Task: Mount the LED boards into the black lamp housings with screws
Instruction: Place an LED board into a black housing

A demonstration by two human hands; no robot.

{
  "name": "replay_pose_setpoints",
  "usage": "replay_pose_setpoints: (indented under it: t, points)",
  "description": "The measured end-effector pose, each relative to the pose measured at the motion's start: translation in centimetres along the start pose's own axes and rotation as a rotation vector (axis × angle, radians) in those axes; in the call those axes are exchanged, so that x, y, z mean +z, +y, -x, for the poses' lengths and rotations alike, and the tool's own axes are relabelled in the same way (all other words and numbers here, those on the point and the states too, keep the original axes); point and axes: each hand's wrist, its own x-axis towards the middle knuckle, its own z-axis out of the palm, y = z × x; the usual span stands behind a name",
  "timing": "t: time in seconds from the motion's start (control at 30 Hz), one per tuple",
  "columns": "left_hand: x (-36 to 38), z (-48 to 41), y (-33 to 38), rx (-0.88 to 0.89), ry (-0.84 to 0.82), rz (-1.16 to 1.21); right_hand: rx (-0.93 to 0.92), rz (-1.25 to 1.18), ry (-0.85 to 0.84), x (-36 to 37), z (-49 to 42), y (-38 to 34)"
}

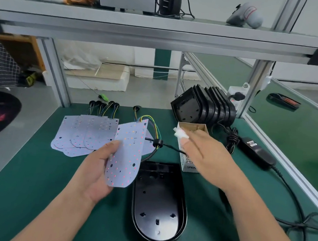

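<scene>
In the lower centre of the frame, the black oval lamp housing (158,201) lies open side up on the green tabletop (23,193), with its screw posts and slots showing. It looks rigid and glossy, so it may skate on the mat when pressed. Steadying its rim seems wiser than pushing on its floor.

Just left of it and slightly above, the left hand (95,170) grips the white LED board (127,152) by its lower left edge. The thumb is on the face and the fingers are behind, so the board stands tilted off the tabletop. The board looks thin, light and fairly stiff, and the small LEDs dotted over its face are probably the delicate part. The bare margins are therefore the place to hold. Its coloured wires (154,123) and black grommet (158,143) trail from the top and will likely tug as it is lowered.

Right of centre, the right hand (206,157) hovers open with its fingers stretched out. One fingertip is wrapped in white. The hand is above the small open cardboard box of screws (191,127) and is blurred, but nothing appears to be held in it. The screws are tiny and easily dropped.

Farther left, more white LED boards (83,132) lie fanned flat. At upper right a row of nested black housings (204,106) leans by the frame post, with a black power adapter (257,153) beside it.
</scene>
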Motion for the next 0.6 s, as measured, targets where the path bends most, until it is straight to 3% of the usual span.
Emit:
replay_pose_setpoints:
  t: [0.07, 0.13, 0.23, 0.37, 0.6]
  points:
    - [0.1, 0.0, -0.2, 0.01, 0.008, 0.019, -0.143, 0.189, -0.122, 0.2, 0.1, -1.5]
    - [0.1, -0.1, -0.6, 0.048, 0.031, 0.044, -0.159, 0.4, -0.237, 1.1, 0.1, -2.8]
    - [-0.1, -0.2, -1.0, 0.069, 0.068, 0.048, -0.24, 0.54, -0.243, 2.6, 0.6, -3.8]
    - [0.1, 0.0, -1.1, 0.058, 0.027, -0.043, -0.319, 0.584, -0.225, 3.7, 0.9, -3.8]
    - [0.6, 0.8, -1.2, 0.027, -0.015, -0.057, -0.27, 0.474, -0.19, 3.6, 0.2, -3.1]
